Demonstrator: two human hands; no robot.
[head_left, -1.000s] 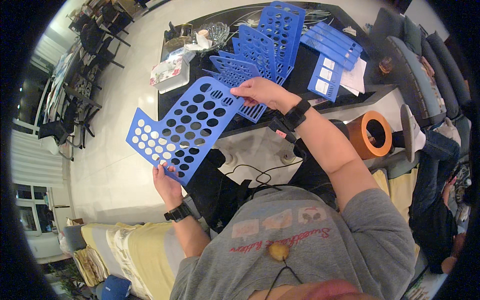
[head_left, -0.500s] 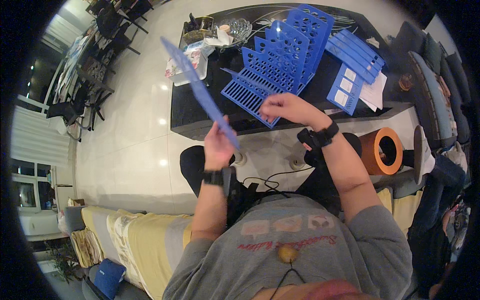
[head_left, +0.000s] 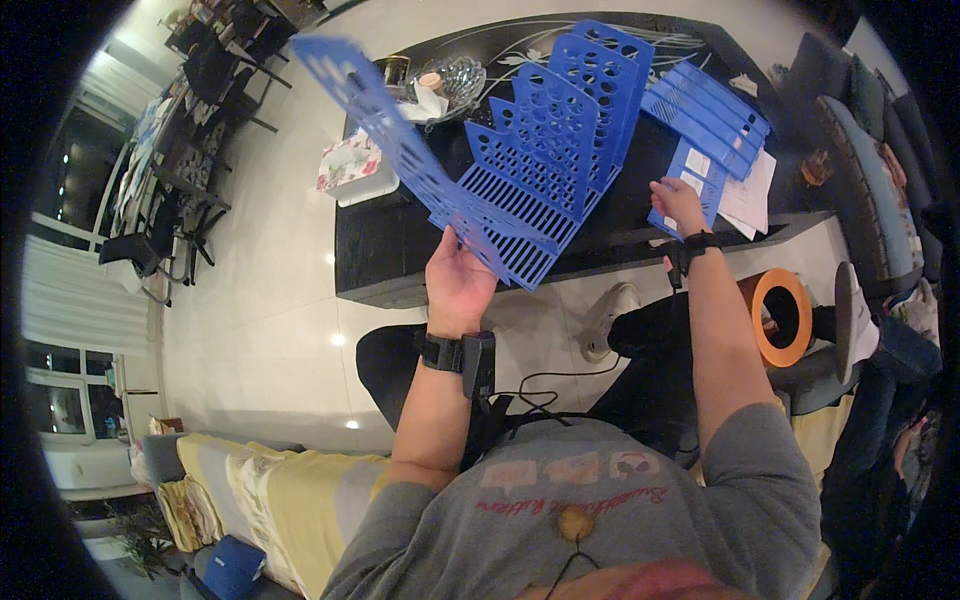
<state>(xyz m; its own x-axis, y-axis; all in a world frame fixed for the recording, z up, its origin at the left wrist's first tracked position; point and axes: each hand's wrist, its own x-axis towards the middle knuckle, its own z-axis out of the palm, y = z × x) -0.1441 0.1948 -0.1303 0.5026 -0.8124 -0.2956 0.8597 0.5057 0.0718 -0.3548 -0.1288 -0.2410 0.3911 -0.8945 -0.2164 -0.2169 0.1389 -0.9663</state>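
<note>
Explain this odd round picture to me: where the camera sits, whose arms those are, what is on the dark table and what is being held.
The camera is worn on a person's head and looks down, so the arms coming in from the bottom are that person's own. Its wide lens bends straight edges and rounds the picture off.

The left hand grips a long blue perforated panel by its lower end, raised at a slant over the table. The right hand reaches out to a small blue piece with white labels at the table's right end; whether its fingers have closed on it I cannot tell.

On the dark table stands a partly built blue slotted rack, with a stack of further blue panels behind the labelled piece and white papers beside it. Farther left are a glass bowl and a flowered tissue box. An orange ring sits below the table's right end.
</note>
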